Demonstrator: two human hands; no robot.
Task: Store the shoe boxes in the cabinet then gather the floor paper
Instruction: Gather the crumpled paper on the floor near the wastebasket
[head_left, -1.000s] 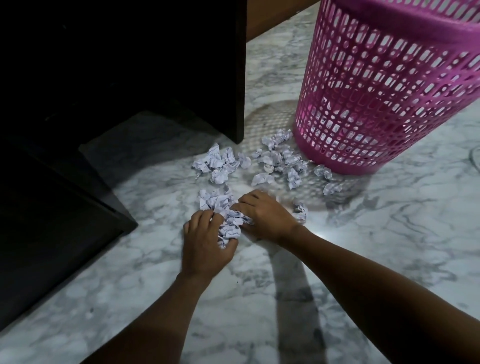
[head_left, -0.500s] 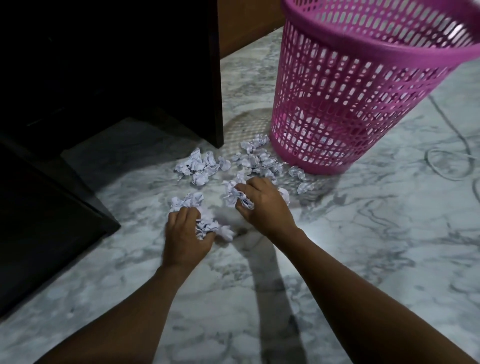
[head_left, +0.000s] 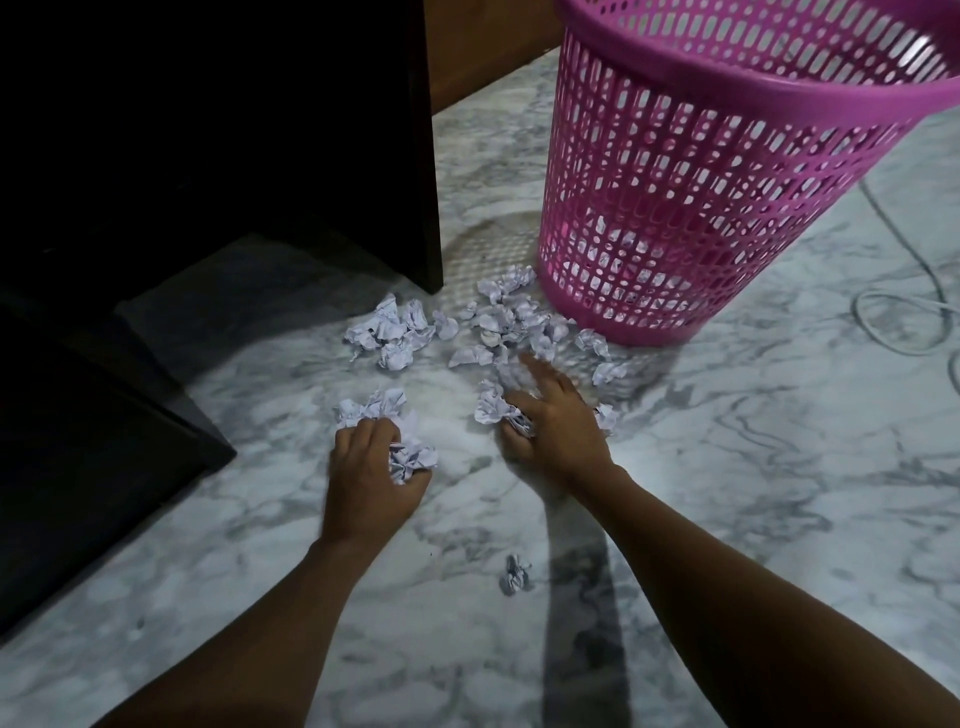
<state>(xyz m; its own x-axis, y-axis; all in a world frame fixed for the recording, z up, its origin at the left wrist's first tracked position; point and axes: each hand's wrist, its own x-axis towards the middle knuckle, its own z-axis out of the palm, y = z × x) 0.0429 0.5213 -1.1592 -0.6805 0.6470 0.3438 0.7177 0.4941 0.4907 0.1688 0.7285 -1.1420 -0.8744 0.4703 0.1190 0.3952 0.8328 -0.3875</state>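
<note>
1. Left hand (head_left: 371, 483) curls its fingers round a bunch of crumpled paper (head_left: 413, 460) on the marble floor (head_left: 727, 467).
2. Right hand (head_left: 558, 426) grips another wad, forefinger stretched toward the loose scatter (head_left: 509, 322) beside the pink basket (head_left: 701, 208).
3. We judge the paper-gathering step under way; no shoe boxes show.
4. Next, we sweep both loose clusters together, collect the stray wad (head_left: 515, 574) near our forearms, and lift without dropping pieces.

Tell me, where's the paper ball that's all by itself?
In the head view, the lone paper ball lies on the marble floor low in the middle, sideways between the left hand and right hand but nearer the person than both.
</note>
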